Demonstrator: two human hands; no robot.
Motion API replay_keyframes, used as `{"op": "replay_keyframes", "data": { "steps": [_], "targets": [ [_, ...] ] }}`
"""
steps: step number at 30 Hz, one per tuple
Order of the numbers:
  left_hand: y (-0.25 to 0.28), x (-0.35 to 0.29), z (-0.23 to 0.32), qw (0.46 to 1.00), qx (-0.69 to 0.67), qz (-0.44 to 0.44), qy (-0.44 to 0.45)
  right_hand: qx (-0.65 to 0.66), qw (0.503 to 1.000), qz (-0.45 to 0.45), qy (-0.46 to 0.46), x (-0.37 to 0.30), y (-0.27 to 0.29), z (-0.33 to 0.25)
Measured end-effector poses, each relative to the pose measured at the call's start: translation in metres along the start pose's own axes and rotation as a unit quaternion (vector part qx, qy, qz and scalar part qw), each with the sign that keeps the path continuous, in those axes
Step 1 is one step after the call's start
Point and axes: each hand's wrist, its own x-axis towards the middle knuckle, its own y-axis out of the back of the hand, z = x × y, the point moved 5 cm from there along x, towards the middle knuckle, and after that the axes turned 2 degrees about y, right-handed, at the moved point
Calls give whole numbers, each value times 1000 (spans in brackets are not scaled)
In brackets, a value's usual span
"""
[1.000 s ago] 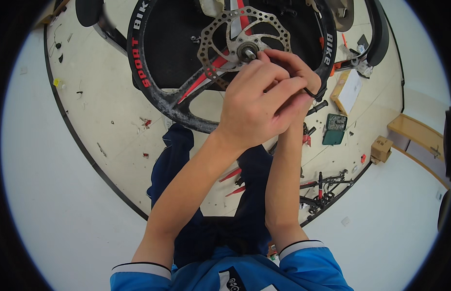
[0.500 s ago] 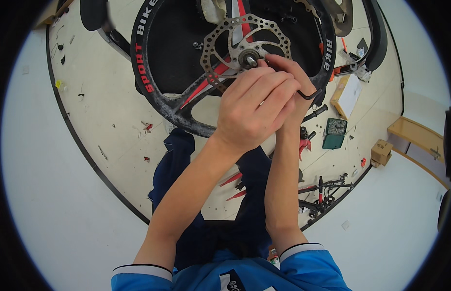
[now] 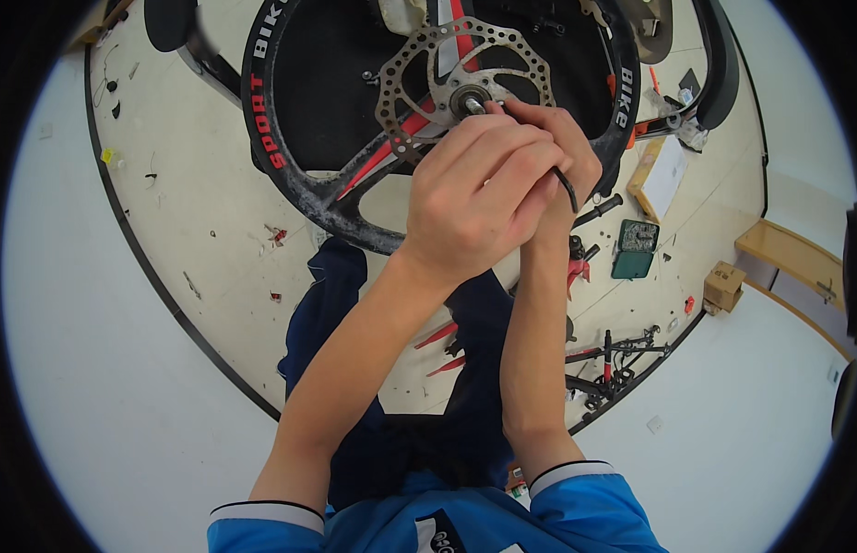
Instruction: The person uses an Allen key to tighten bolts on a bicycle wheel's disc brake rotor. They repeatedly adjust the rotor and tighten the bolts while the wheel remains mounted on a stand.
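Observation:
A bicycle wheel (image 3: 322, 210) with red and white spokes lies flat in front of me, its silver brake disc (image 3: 541, 69) facing up. At its middle, the axle (image 3: 473, 105) sticks out of the hub. My left hand (image 3: 470, 203) is closed, fingers curled around a black hex key (image 3: 567, 189), whose bent end shows beyond the fingertips. My right hand (image 3: 576, 152) overlaps it from the right, its thumb and forefinger pinched near the key's tip beside the hub. The tip and whatever it touches are hidden by the fingers.
Under the wheel is a black seat (image 3: 327, 111) with armrests (image 3: 714, 92) on both sides. On the floor at right are a green case (image 3: 633, 263) of small parts, a white-topped box (image 3: 663, 180), a black handlebar grip (image 3: 598, 211) and a bicycle frame (image 3: 609, 369). A cardboard box (image 3: 723, 286) stands by the wall.
The hex key's bent end has turned from pointing right to pointing down toward me. Both hands remain at the hub; my view has shifted slightly.

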Motion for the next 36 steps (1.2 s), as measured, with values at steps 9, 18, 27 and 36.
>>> {"op": "replay_keyframes", "data": {
  "steps": [9,18,27,36],
  "targets": [
    [6,-2,-3,1000,-19,25,-4,-29,1000,1,9,2,-2,-7],
    [8,2,-4,1000,-12,24,3,-23,999,-8,30,4,-1,-4],
    [6,2,-5,1000,2,-7,3,26,999,-28,15,2,0,-3],
    [8,0,-9,999,-3,5,44,25,999,13,37,4,-2,-3]
  ]
}}
